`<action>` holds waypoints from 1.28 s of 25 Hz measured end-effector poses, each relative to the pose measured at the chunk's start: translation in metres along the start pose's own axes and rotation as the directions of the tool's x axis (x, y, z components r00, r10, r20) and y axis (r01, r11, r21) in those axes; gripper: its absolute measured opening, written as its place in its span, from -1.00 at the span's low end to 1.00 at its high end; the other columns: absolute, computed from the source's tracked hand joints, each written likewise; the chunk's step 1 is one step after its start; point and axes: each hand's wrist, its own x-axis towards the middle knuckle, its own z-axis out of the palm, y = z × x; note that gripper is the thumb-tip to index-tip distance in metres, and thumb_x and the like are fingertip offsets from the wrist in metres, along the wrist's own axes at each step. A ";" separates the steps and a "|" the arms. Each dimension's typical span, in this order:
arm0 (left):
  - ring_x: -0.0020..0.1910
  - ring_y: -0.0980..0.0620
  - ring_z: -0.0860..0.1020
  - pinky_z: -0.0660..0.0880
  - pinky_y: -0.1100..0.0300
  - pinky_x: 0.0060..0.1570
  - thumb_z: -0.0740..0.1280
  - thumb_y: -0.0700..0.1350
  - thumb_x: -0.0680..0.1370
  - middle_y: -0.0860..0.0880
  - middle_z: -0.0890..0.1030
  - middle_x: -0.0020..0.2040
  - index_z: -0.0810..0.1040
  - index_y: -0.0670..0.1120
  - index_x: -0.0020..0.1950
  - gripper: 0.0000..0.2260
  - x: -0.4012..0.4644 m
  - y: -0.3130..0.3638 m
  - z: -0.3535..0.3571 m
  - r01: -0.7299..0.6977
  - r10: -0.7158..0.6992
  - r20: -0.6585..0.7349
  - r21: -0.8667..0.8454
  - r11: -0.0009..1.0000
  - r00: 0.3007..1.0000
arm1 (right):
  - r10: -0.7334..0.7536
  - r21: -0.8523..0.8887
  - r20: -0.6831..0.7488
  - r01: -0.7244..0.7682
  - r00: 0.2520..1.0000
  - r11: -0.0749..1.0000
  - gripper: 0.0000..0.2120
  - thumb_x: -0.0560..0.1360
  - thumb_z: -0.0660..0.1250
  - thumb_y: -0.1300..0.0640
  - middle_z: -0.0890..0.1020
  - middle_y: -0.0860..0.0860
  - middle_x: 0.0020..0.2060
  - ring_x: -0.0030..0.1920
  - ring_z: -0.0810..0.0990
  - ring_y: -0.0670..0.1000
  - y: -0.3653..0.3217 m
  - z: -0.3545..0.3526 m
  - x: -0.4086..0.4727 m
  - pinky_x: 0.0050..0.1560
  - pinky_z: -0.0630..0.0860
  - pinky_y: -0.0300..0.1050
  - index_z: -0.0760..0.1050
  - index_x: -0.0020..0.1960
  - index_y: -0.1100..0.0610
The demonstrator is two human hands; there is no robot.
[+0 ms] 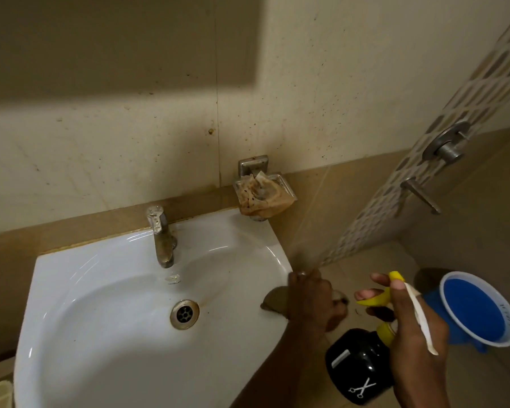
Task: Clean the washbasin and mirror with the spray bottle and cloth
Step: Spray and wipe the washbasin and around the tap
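Hands: left (312, 301) gripping cloth (274, 301), right (407, 328) squeezing spray bottle (359, 366)

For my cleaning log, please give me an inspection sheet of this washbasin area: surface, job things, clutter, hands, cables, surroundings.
Surface: white washbasin, brownish stain beside the drain; tarnished tap at the back.
Job's things: black spray bottle with yellow trigger, held off the basin's right edge; cloth pressed on the right rim. Mirror not in view.
Clutter: stained paper in the wall soap dish; small clear scrap under the tap.
Hands: left hand closed on the cloth; right hand around the spray bottle's neck, finger at the trigger.
Cables: nothing seen.
Surroundings: spotted wall tiles; wall valve; blue mug at right.
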 end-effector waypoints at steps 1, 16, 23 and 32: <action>0.21 -0.18 0.51 0.32 -0.08 0.30 0.29 0.14 0.48 -0.16 0.58 0.20 0.64 -0.12 0.10 -0.60 -0.006 0.006 -0.001 0.031 -0.014 0.147 -0.112 0.993 0.989 | 0.014 0.003 -0.011 -0.014 1.000 1.000 -0.54 0.68 0.19 -0.07 0.77 -0.09 -0.25 -0.04 0.72 0.12 -0.003 -0.006 -0.001 -0.08 0.56 -0.08 0.65 0.13 0.30; 0.31 0.04 0.44 0.41 0.04 0.36 0.36 -0.20 0.47 -0.02 0.44 0.30 0.57 0.07 0.21 -0.66 -0.024 -0.170 0.002 -0.288 -0.179 -0.624 -0.571 0.769 0.761 | -0.068 0.135 0.038 0.062 0.997 0.989 -0.43 0.29 0.31 -0.55 0.78 -0.14 -0.08 -0.08 0.76 -0.01 -0.018 0.012 -0.034 -0.09 0.69 -0.23 0.72 -0.01 -0.15; 0.29 -0.08 0.47 0.41 -0.13 0.32 0.25 0.11 0.54 -0.05 0.57 0.24 0.64 0.04 0.16 -0.70 -0.040 -0.258 0.024 -0.142 0.055 -0.384 -0.202 0.969 0.922 | -0.102 0.083 0.077 0.096 0.992 0.992 -0.40 0.39 0.24 -0.53 0.78 -0.13 -0.10 -0.04 0.76 -0.04 -0.015 0.011 -0.051 -0.08 0.68 -0.27 0.66 0.07 -0.08; -0.02 0.27 0.60 0.52 0.17 0.09 0.19 -0.01 0.48 0.07 0.62 -0.09 0.70 -0.09 -0.11 -0.69 -0.111 -0.195 0.030 -0.146 -0.041 -0.256 -0.668 0.730 0.966 | -0.168 0.078 0.140 0.158 0.976 0.984 -0.61 0.62 0.16 -0.09 0.78 -0.14 -0.06 0.06 0.73 0.15 -0.024 0.035 -0.072 0.04 0.68 0.03 0.72 -0.20 -0.28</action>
